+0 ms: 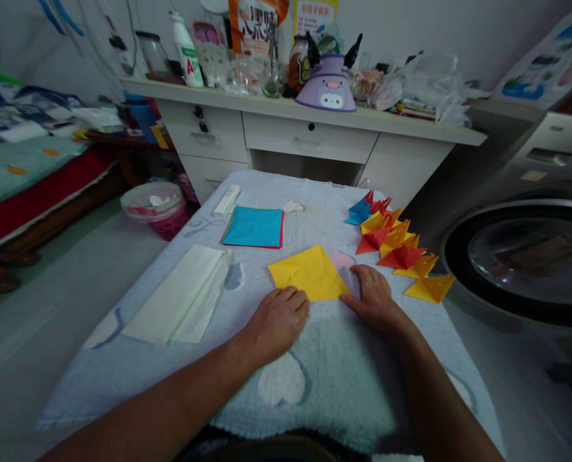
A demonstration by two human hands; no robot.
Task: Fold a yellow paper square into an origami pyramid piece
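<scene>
- Two hands of mine at work here, down at the lower side of the yellow paper! My left hand [283, 317] has its fingers curled onto the edge; whether it pinches or just presses, I cannot tell.
- My right hand [375, 298] sits wide, fingers spread from the thumb, and that thumb is right at the paper's right corner.
- Between them, and just beyond, the yellow paper [312, 273] lies creased and flat on the cloth-covered counter [334, 372], one corner pointing away from me.
- Over to my left, a pale folded sheet [175, 292], lying flat.
- Out on the right, what a line-up: folded paper pieces [404, 256] in yellow, orange and red, with a blue one towards the far end.
- Past the pale sheet, a stack of square papers [254, 226], blue on top, red peeking out.
- Just beside its far left corner, a slim white box [227, 201].
- And at the back, a purple visor [317, 90] with dark horns on the drawer-fronted counter [267, 108]!
</scene>
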